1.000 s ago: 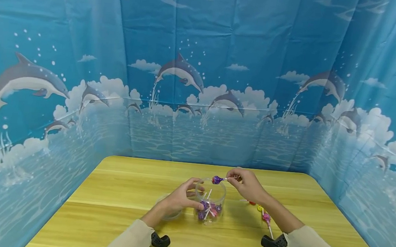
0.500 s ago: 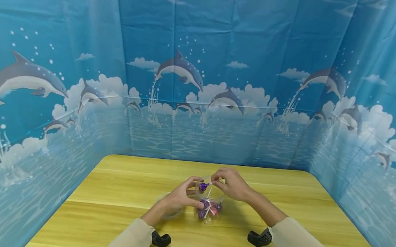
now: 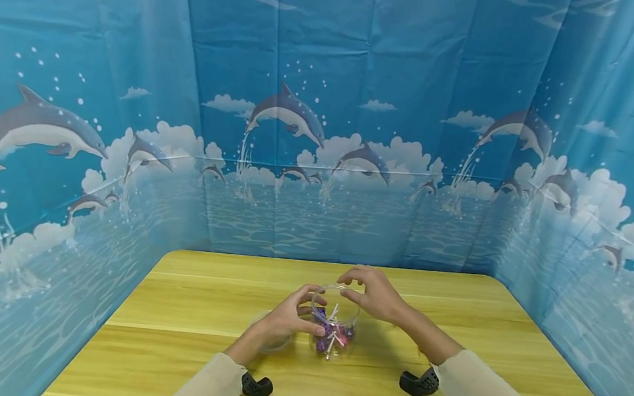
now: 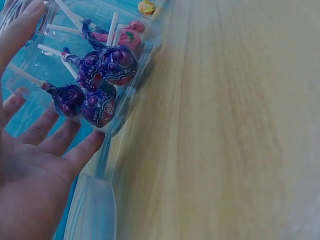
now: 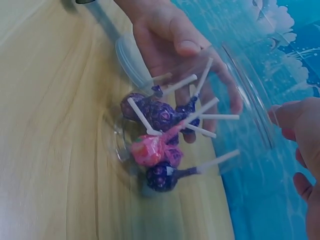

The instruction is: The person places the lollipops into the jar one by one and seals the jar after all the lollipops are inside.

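Note:
A clear round jar point(image 3: 337, 287) stands uncapped on the table, holding several purple-wrapped lollipops point(image 4: 117, 65) and a pink one point(image 5: 146, 150), their white sticks pointing various ways. My left hand point(image 3: 288, 316) holds the jar from its left side, thumb in front and fingers spread round the far wall. At the rim's upper right hovers my right hand point(image 3: 377, 296), its fingers loosely bent. Nothing shows between those fingers in the right wrist view, where the right hand point(image 5: 306, 132) is partly cut off by the frame edge.
A clear round lid point(image 3: 279, 344) lies on the wooden table point(image 3: 180, 337), partly under my left forearm. A yellow-wrapped lollipop point(image 4: 146, 7) lies beyond the jar in the left wrist view. Behind the table hangs a blue dolphin-print curtain point(image 3: 315, 217).
My right hand has moved left to the jar's mouth with a purple lollipop and let it go; that lollipop is now inside. The left hand has stayed on the jar.

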A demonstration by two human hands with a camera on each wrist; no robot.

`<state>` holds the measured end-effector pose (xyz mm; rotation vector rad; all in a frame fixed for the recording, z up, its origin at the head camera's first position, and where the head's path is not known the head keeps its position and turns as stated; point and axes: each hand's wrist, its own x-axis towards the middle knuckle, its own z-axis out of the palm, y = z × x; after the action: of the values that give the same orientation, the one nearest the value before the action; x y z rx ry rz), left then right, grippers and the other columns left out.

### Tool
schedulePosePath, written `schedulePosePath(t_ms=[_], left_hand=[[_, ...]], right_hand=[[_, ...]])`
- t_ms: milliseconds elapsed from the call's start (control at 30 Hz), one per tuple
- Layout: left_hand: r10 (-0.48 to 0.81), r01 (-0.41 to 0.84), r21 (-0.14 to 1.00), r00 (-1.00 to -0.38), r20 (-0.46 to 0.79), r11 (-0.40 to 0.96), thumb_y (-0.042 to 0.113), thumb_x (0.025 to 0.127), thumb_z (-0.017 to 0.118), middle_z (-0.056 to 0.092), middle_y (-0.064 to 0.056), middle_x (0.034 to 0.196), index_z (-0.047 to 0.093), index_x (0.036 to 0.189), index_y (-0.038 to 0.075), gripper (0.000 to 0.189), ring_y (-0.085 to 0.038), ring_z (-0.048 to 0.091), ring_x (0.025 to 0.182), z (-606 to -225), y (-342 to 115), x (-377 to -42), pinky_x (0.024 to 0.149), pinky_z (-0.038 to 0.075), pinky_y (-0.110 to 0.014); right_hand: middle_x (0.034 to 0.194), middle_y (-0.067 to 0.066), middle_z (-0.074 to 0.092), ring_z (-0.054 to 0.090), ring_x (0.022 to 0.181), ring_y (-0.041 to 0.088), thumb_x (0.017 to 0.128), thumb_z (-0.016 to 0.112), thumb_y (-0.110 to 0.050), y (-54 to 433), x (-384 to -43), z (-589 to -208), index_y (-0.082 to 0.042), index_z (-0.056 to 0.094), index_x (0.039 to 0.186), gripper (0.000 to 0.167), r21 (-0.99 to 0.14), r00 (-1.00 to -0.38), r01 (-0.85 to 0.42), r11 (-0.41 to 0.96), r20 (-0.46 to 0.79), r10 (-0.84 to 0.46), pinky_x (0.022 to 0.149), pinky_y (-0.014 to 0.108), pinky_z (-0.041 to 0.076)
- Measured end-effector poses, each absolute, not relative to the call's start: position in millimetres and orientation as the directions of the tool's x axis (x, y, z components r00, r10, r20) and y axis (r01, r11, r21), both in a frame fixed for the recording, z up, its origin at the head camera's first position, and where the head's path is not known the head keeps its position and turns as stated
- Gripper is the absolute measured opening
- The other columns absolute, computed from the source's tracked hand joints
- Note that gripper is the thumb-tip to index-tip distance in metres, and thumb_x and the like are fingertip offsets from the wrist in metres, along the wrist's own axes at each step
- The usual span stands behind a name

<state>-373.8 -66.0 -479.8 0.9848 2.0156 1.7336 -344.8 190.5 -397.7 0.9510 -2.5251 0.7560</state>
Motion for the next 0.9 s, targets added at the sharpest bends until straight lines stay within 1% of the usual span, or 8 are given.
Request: schedulePosePath(t_ms=[167,300,367,533,600,667,800,900], left_hand=[[0.662,0.299,0.954,-0.72,0.206,0.028,0.025,0.089,0.086,0.048,-0.024,0.146,0.043,0.153,0.018,0.077,-0.032,0.05,0.136,-479.6,-66.5,-372.5,0.112,0.041,-0.05],[0.66,0.293,0.956,-0.722,0.207,0.021,0.024,0.089,0.086,0.048,-0.025,0.146,0.044,0.153,0.017,0.077,-0.032,0.052,0.135,-479.8,-66.5,-371.8,0.111,0.043,-0.049],[0.66,0.294,0.956,-0.722,0.209,0.02,0.023,0.089,0.086,0.048,-0.026,0.146,0.044,0.153,0.017,0.077,-0.032,0.052,0.134,-480.1,-66.3,-371.7,0.11,0.044,-0.048],[0.663,0.292,0.956,-0.719,0.209,0.015,0.022,0.089,0.086,0.051,-0.019,0.144,0.044,0.153,0.019,0.077,-0.032,0.053,0.134,-479.8,-66.8,-370.8,0.109,0.045,-0.047],[0.665,0.293,0.956,-0.716,0.211,0.012,0.021,0.09,0.085,0.052,-0.016,0.144,0.044,0.154,0.019,0.077,-0.032,0.052,0.135,-479.7,-67.3,-370.3,0.11,0.044,-0.047],[0.666,0.298,0.955,-0.714,0.215,0.011,0.02,0.09,0.085,0.052,-0.014,0.144,0.044,0.154,0.02,0.076,-0.032,0.051,0.135,-479.8,-67.6,-370.2,0.111,0.043,-0.047],[0.668,0.302,0.953,-0.71,0.224,0.001,0.018,0.09,0.084,0.051,-0.017,0.144,0.044,0.154,0.019,0.076,-0.032,0.053,0.133,-480.0,-67.7,-370.0,0.11,0.044,-0.047],[0.667,0.301,0.954,-0.71,0.225,-0.001,0.018,0.09,0.084,0.051,-0.019,0.144,0.044,0.154,0.019,0.076,-0.032,0.054,0.132,-479.9,-67.6,-370.1,0.108,0.046,-0.046]], right_hand=[[0.106,-0.003,0.069,0.063,0.096,0.02,0.099,0.073,-0.016,202.6,-341.0,-394.4,-0.013,0.076,0.114,0.016,-0.392,-0.74,-0.666,0.634,0.454,-0.496,0.081,0.049,0.054],[0.107,0.001,0.071,0.063,0.096,0.02,0.099,0.073,-0.017,213.9,-338.5,-393.4,-0.014,0.076,0.115,0.016,-0.394,-0.757,-0.646,0.654,0.443,-0.481,0.081,0.047,0.054],[0.106,0.003,0.071,0.064,0.095,0.023,0.099,0.073,-0.017,220.0,-337.4,-393.2,-0.014,0.076,0.114,0.016,-0.401,-0.762,-0.639,0.657,0.442,-0.473,0.081,0.049,0.054],[0.103,-0.003,0.069,0.064,0.095,0.03,0.099,0.073,-0.015,234.4,-334.3,-392.6,-0.014,0.076,0.114,0.015,-0.42,-0.772,-0.627,0.656,0.445,-0.453,0.08,0.051,0.053],[0.103,-0.004,0.069,0.063,0.094,0.027,0.099,0.073,-0.015,240.0,-332.6,-392.4,-0.015,0.076,0.113,0.015,-0.411,-0.774,-0.623,0.665,0.448,-0.448,0.08,0.05,0.053],[0.103,-0.002,0.07,0.063,0.093,0.025,0.099,0.073,-0.014,245.6,-330.6,-392.4,-0.014,0.076,0.113,0.014,-0.404,-0.773,-0.622,0.671,0.453,-0.444,0.079,0.05,0.053],[0.101,0.001,0.07,0.061,0.09,0.019,0.098,0.074,-0.014,256.7,-325.9,-392.6,-0.013,0.076,0.111,0.014,-0.387,-0.774,-0.616,0.686,0.461,-0.435,0.077,0.046,0.053],[0.1,-0.001,0.069,0.06,0.088,0.016,0.098,0.074,-0.014,264.7,-322.3,-393.1,-0.014,0.077,0.11,0.013,-0.381,-0.776,-0.61,0.695,0.466,-0.425,0.076,0.044,0.052]])
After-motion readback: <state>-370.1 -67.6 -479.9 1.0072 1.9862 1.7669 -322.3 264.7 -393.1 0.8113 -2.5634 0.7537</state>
